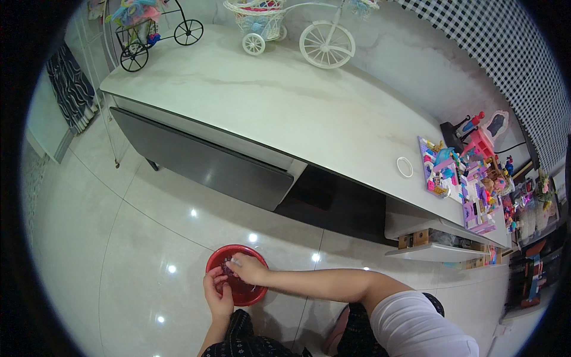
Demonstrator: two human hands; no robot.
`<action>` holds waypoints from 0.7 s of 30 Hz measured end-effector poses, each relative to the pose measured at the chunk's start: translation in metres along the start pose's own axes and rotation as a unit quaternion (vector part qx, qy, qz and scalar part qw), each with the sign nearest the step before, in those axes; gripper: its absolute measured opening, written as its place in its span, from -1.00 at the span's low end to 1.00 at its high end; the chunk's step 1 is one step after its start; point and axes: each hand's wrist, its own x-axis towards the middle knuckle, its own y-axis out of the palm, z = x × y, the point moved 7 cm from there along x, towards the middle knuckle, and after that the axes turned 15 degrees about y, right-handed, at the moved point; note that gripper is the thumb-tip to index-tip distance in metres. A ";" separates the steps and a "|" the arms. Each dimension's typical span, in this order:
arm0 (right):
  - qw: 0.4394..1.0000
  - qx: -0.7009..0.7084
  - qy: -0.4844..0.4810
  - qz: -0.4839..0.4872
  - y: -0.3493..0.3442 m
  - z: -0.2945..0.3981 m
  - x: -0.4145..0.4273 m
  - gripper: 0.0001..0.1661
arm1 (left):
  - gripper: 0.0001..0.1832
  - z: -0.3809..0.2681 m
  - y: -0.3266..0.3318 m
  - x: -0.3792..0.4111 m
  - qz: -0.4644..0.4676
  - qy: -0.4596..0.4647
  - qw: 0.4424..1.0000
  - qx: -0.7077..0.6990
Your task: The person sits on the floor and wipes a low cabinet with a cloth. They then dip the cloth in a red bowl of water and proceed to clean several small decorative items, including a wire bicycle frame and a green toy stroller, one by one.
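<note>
A red plastic basin (256, 298) stands on the tiled floor before me, with what looks like water in it. My right hand (248, 269) reaches into it from the right, fingers curled at a small dark purplish thing (227, 267). Something small and pale (236, 262) shows at those fingers; too small to name. At the basin's left rim, my left hand (218, 292) is cupped, its fingers apart and their tips close to the purplish thing. Whether the left fingertips touch it cannot be told.
Beyond the basin runs a long pale cabinet (250, 102) with a grey drawer front (200, 156). On its top are a white tricycle planter (328, 44), a black one (187, 32), a white ring (405, 167) and toy building bricks (477, 192). A lower drawer (432, 252) juts out at right.
</note>
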 end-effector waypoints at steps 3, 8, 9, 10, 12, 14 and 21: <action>0.996 -0.056 -0.061 -0.044 0.002 0.000 0.000 -0.52 | -0.49 0.002 0.004 -0.001 0.003 0.004 1.000 -0.006; 0.993 -0.083 -0.060 -0.053 0.008 0.003 -0.004 -0.41 | -0.49 0.005 0.009 0.000 0.012 0.032 0.999 -0.001; 0.994 -0.085 -0.049 -0.047 0.010 0.001 -0.003 -0.39 | -0.49 0.006 0.009 0.001 0.016 0.040 0.999 0.003; 0.995 -0.087 -0.038 -0.041 0.012 0.000 -0.002 -0.38 | -0.49 0.006 0.010 0.001 0.017 0.042 0.999 0.002; 0.994 -0.108 -0.018 -0.021 0.013 0.000 -0.004 -0.36 | -0.50 0.006 0.011 0.002 0.020 0.042 0.999 -0.003; 0.992 -0.122 -0.004 -0.008 0.015 -0.003 -0.003 -0.34 | -0.50 0.005 0.011 0.002 0.022 0.030 0.999 0.004; 0.982 0.092 0.116 0.114 0.022 -0.035 0.015 -0.34 | -0.49 0.005 0.011 0.004 0.038 0.025 0.999 0.012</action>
